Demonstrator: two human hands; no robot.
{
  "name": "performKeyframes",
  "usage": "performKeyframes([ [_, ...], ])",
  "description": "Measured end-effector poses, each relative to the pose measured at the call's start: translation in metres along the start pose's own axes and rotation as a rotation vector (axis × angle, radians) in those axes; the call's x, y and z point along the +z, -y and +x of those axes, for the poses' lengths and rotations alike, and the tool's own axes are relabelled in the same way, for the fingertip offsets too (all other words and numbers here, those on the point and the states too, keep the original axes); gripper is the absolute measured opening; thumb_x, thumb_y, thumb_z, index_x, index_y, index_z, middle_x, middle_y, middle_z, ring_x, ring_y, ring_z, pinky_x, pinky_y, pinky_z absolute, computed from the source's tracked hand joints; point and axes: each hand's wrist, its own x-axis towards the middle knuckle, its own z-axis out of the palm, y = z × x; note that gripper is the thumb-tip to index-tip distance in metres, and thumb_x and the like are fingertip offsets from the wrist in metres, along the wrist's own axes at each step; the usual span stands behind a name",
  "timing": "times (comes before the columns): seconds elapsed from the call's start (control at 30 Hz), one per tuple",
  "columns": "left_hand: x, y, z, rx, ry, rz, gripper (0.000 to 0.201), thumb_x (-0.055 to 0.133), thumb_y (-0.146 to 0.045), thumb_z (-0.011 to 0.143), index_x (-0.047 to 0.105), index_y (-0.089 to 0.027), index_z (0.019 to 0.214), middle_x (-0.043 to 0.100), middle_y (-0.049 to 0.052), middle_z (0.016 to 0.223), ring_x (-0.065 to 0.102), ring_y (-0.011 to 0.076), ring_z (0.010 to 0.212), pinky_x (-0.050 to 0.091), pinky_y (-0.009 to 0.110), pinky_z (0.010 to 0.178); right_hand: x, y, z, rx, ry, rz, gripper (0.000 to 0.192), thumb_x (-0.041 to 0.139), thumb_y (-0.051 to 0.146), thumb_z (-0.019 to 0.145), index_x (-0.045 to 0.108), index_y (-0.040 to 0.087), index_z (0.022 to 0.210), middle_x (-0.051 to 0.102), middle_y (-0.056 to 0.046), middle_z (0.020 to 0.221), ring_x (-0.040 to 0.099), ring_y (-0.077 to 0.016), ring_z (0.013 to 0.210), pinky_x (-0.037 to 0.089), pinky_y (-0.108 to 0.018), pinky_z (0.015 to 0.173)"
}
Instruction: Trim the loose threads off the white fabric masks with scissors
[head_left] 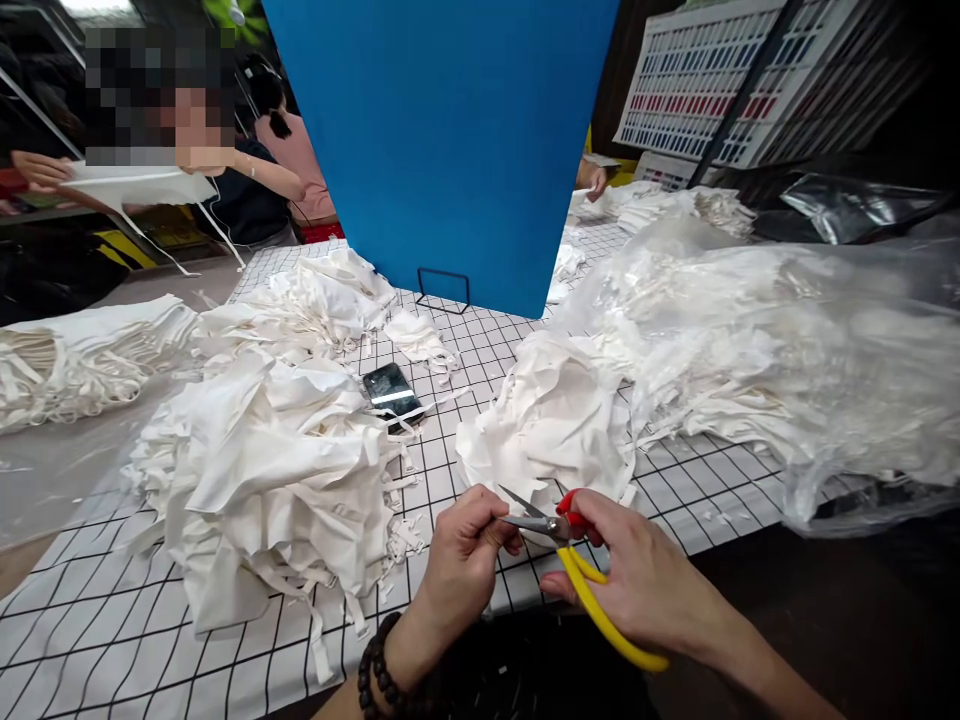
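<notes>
Snips held between both hands at the table's near edge

I am gripping the yellow-handled snips in my right hand, clenched round the handles, while my left hand is pinching at the blades, which are pointing up-left toward the white fabric pile; the long axis is running diagonally from lower right. I judge my left fingertips are risking a nick if the blades close.
</notes>
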Motion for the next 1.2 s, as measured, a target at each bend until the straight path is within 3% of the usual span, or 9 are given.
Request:
performKeyframes([
  [0.23, -0.002, -0.002, -0.001, 0.003, 0.012, 0.048, 0.024, 0.057, -0.018, 0.088, 0.068, -0.018, 0.067, 0.059, 0.004, 0.068, 0.058, 0.0171, 0.067, 0.043, 0.026, 0.065, 0.001, 0.006, 0.003, -0.060, -0.018, 0.008, 0.035, 0.077, 0.045, 0.068, 0.054, 0.023, 0.083, 0.060, 0.001, 0.076, 0.053, -0.0163, 0.063, 0.039, -0.028, 0.059],
  [0.7, -0.005, 0.001, -0.003, -0.050, 0.062, -0.023, 0.022, 0.058, -0.023, 0.090, 0.071, -0.018, 0.072, 0.057, 0.004, 0.070, 0.056, 0.0154, 0.066, 0.043, 0.024, 0.062, 0.005, -0.004, 0.002, -0.001, 0.010, -0.091, 0.029, 0.073, 0.046, 0.069, 0.055, 0.023, 0.068, 0.058, 0.002, 0.062, 0.048, -0.0143, 0.054, 0.030, -0.026, 0.050],
  [0.97, -0.007, 0.000, -0.003, -0.079, 0.111, -0.001, 0.021, 0.058, -0.022, 0.089, 0.071, -0.017, 0.073, 0.057, 0.004, 0.070, 0.056, 0.0152, 0.065, 0.044, 0.024, 0.061, 0.005, 0.000, 0.004, -0.041, 0.037, -0.066, 0.032, 0.074, 0.047, 0.069, 0.053, 0.023, 0.071, 0.057, 0.003, 0.064, 0.048, -0.0143, 0.057, 0.032, -0.025, 0.052],
  [1.1, -0.006, 0.001, -0.004, -0.116, 0.097, -0.065, 0.022, 0.058, -0.026, 0.089, 0.071, -0.016, 0.074, 0.057, 0.004, 0.073, 0.057, 0.0147, 0.064, 0.045, 0.024, 0.060, 0.008, -0.006, 0.003, -0.025, 0.055, -0.019, 0.030, 0.073, 0.042, 0.071, 0.052, 0.021, 0.065, 0.052, 0.004, 0.059, 0.044, -0.0124, 0.054, 0.030, -0.025, 0.051],
  [1.2, -0.007, 0.002, -0.005, -0.137, 0.065, -0.091, 0.024, 0.059, -0.031, 0.090, 0.071, -0.016, 0.075, 0.057, 0.004, 0.073, 0.056, 0.0143, 0.063, 0.044, 0.025, 0.062, 0.004, -0.022, 0.005, 0.016, 0.110, 0.173, 0.031, 0.074, 0.042, 0.072, 0.051, 0.021, 0.066, 0.048, 0.005, 0.058, 0.041, -0.0113, 0.054, 0.030, -0.024, 0.049],
])
